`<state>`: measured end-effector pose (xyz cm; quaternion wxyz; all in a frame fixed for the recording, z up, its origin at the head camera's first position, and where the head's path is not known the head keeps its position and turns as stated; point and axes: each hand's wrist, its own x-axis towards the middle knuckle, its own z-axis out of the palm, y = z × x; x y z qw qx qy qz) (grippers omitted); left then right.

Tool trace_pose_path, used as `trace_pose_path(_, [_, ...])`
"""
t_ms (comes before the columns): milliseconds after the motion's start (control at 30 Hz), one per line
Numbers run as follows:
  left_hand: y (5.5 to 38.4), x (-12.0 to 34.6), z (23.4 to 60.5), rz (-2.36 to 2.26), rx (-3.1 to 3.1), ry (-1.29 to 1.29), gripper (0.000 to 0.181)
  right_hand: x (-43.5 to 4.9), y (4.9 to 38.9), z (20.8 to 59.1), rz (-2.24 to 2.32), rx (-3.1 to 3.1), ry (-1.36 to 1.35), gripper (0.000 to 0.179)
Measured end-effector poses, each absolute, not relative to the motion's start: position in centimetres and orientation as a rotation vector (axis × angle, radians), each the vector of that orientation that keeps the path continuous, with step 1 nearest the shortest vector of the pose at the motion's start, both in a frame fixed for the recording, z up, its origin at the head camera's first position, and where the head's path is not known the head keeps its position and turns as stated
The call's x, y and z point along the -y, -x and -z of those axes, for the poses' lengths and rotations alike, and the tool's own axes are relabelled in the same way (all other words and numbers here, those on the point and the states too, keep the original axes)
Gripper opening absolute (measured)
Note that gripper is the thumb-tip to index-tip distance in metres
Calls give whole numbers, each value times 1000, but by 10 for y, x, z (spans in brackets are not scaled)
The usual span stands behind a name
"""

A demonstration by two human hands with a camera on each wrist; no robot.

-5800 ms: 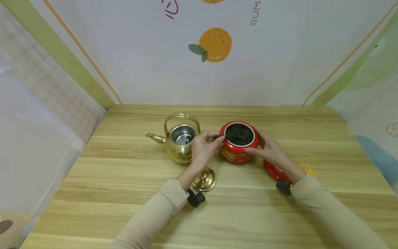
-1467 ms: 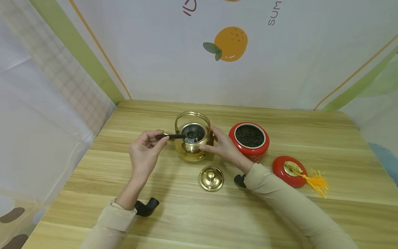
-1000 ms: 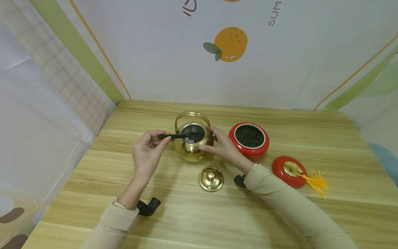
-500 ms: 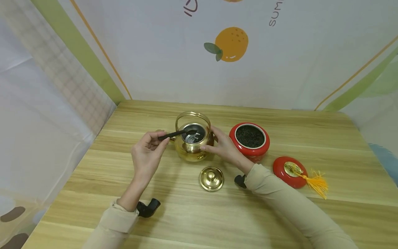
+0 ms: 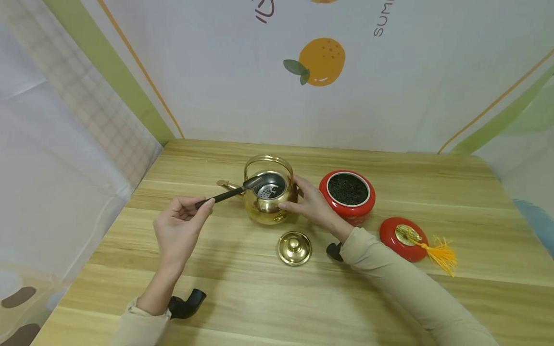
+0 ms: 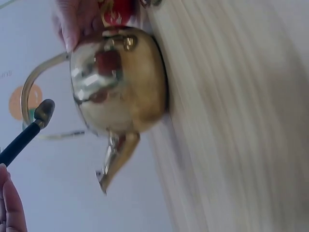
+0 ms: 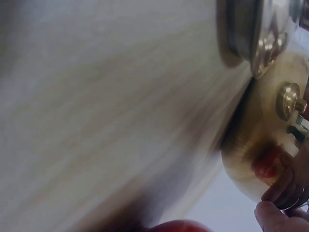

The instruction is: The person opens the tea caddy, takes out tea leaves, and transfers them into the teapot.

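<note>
My left hand (image 5: 179, 230) pinches the black handle of a small spoon (image 5: 227, 194) between thumb and fingers. The spoon's metal bowl tilts up over the left rim of a gold teapot (image 5: 266, 211); in the left wrist view the spoon (image 6: 44, 112) stands apart from the pot. A perforated strainer (image 5: 265, 191) sits in the pot's mouth, with dark tea leaves (image 5: 273, 192) at its bottom. My right hand (image 5: 311, 204) holds the pot's right side, thumb in front, fingers mostly hidden behind. The gold lid (image 5: 294, 248) lies on the table in front of the pot.
A red jar (image 5: 347, 211), open and full of dark tea leaves (image 5: 348, 189), stands right of the teapot. Its red lid (image 5: 398, 242) with a yellow tassel (image 5: 441, 254) lies nearer on the right. Behind the wooden table (image 5: 368, 307) hangs a printed cloth (image 5: 242, 96).
Earlier the spoon was in the red jar, my right hand on that jar. Both hands moved to the teapot; the spoon dipped into the strainer, then rose and drew back left towards me.
</note>
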<state>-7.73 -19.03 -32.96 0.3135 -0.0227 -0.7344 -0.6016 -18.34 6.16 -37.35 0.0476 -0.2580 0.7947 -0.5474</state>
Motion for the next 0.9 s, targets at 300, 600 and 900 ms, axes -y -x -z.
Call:
trace_pose_path(300, [57,227,333,1480,2080,-236,9,-63,189,379,1660,-2453,796,66])
trace_pose_path(600, [68,244,359,1101,2376,-353,18,-64,186,377,1665,-2447,779,62])
trace_pose_path(900, [75,244,368,1005,2462,-314,17,-67,185,377,1687,-2434,785,63])
